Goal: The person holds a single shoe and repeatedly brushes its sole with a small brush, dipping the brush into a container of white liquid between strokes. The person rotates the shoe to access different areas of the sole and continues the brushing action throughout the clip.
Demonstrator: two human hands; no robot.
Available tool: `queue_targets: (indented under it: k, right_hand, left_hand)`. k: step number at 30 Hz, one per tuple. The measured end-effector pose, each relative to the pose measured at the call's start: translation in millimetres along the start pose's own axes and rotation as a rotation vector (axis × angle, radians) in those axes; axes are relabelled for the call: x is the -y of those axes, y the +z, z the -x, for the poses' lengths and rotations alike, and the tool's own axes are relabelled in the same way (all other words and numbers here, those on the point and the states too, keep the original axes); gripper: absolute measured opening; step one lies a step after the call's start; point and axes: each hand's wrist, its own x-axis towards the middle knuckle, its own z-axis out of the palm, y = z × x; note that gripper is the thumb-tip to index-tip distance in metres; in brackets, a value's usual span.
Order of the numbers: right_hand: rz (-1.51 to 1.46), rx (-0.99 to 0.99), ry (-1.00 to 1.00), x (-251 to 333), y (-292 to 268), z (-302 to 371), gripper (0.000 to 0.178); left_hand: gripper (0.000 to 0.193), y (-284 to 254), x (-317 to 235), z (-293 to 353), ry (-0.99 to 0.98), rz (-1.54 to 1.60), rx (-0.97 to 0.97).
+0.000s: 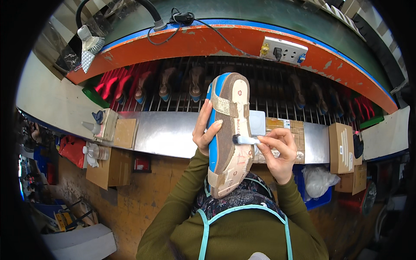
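Note:
My left hand is closed round the left side of a shoe on a blue last, fingers along its edge. The shoe is held upright in front of me, its pale insole board facing up and brown material wrapped over the rim. A glittery gold strap crosses it near the top, and another pale strap lies near the lower end. My right hand pinches a small white-handled brush. Its dark bristles touch the left margin of the pale board, about the middle of the shoe.
A rack of metal bars carries several more shoes on lasts behind a steel ledge. Above runs an orange beam with a power strip. Cardboard boxes stand at the right; a brush hangs upper left.

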Motion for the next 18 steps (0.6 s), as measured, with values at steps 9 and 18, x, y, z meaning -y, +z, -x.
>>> queue_targets:
  k: [9, 18]
  right_hand:
    - [0.029, -0.199, 0.020, 9, 10, 22, 0.025]
    - [0.256, -0.203, -0.196, 20, 4, 21, 0.034]
  left_hand:
    - [0.043, 6, -2, -12, -0.018, -0.029, 0.026]
    - [0.046, 14, -1, -28, 0.008, -0.066, -0.020]
